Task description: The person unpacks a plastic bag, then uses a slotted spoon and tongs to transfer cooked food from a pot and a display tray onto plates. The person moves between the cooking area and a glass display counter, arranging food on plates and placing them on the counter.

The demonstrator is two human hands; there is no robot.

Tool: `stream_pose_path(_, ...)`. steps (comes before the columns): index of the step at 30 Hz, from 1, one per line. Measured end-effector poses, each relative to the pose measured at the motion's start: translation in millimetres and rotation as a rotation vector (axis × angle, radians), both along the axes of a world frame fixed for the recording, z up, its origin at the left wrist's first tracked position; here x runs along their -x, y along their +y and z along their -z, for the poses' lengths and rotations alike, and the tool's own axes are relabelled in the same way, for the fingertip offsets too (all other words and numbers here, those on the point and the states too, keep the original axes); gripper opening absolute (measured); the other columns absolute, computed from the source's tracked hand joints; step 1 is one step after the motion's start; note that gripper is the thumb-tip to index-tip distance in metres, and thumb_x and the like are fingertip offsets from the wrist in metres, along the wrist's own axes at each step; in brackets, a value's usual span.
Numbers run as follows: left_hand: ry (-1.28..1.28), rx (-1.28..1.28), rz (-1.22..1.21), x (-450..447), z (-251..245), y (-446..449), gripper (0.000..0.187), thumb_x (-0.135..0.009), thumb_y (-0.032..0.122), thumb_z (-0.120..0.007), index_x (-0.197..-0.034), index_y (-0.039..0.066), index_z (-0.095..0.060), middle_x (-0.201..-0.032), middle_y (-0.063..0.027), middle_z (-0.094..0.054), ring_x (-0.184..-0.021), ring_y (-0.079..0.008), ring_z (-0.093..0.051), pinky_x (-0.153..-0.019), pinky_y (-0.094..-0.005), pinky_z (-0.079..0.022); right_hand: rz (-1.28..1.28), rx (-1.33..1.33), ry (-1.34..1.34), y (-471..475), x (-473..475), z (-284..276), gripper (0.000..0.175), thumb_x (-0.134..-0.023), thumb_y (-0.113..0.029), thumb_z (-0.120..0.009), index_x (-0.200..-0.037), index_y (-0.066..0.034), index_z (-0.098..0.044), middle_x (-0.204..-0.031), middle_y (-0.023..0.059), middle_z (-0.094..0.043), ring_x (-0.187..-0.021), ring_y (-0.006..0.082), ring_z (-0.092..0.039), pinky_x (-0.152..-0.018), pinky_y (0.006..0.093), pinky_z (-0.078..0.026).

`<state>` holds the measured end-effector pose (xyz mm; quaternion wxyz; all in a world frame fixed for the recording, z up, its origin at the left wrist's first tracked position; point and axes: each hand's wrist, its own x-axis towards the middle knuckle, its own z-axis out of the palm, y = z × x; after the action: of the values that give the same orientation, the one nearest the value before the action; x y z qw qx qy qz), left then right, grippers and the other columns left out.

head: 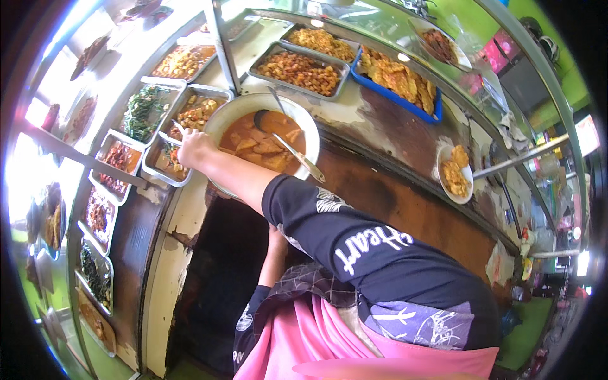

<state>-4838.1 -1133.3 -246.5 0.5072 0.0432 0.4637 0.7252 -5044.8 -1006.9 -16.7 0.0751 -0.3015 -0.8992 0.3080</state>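
My right hand (192,148) reaches across the counter to a small metal tray (181,182) of vegetables in sauce. Its fingers are closed around a pale utensil handle (177,126), which looks like a spoon's; the other end is not clear. Just above is a tray of diced food (199,109) in sauce. Beneath my right forearm stands a big pot (311,124) of orange curry with pieces in it. A black ladle (260,118) and a utensil with a wooden handle (309,167) rest in the pot. My left hand is hidden behind my right sleeve; only its forearm shows.
Several trays line the left, including leafy greens (144,111) and red chilli food (118,159). At the back are a tray of fried cubes (301,71) and a blue tray (396,97) of fritters. A white plate (466,192) sits right. Metal frame bars (223,47) and glass enclose the counter.
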Motion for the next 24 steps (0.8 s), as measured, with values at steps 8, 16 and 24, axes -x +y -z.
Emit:
stream_pose_path(8,0.216,0.303,0.208,-10.9,9.2,-33.3,0.053,-0.083,0.037,-0.059,-0.119,0.003,-0.043,-0.105,-0.0120,-0.055,-0.089,-0.0186,-0.055,-0.075,-0.0320,-0.046,-0.195,1.505,0.595,21.3,-158.9,0.4,0.035,-0.076,-0.008,-0.044,-0.109,0.0019,-0.046,-0.072,0.0063,-0.051,-0.055,0.0119,-0.050,-0.048,0.0263,-0.041)
stream_pose_path(16,0.436,0.552,0.847,-10.2,-75.8,-83.7,0.019,-0.080,0.015,-0.058,-0.094,0.003,-0.057,-0.078,-0.0014,-0.057,-0.065,-0.0090,-0.051,-0.057,-0.0219,-0.041,-0.041,1.619,0.545,27.8,-475.1,7.5,0.040,-0.081,-0.010,-0.053,-0.117,-0.0003,-0.042,-0.070,-0.0030,-0.038,-0.051,0.0027,-0.035,-0.043,0.0156,-0.030)
stream_pose_path(24,0.557,0.000,0.760,-87.1,-198.4,64.8,0.010,-0.082,0.005,-0.052,-0.092,0.004,-0.051,-0.070,0.0039,-0.046,-0.062,-0.0036,-0.042,-0.054,-0.0182,-0.035,0.685,0.192,0.373,82.7,-644.3,47.9,0.037,-0.084,-0.036,-0.057,-0.100,-0.0025,-0.050,-0.087,0.0109,-0.061,-0.076,0.0202,-0.058,-0.069,0.0336,-0.045)
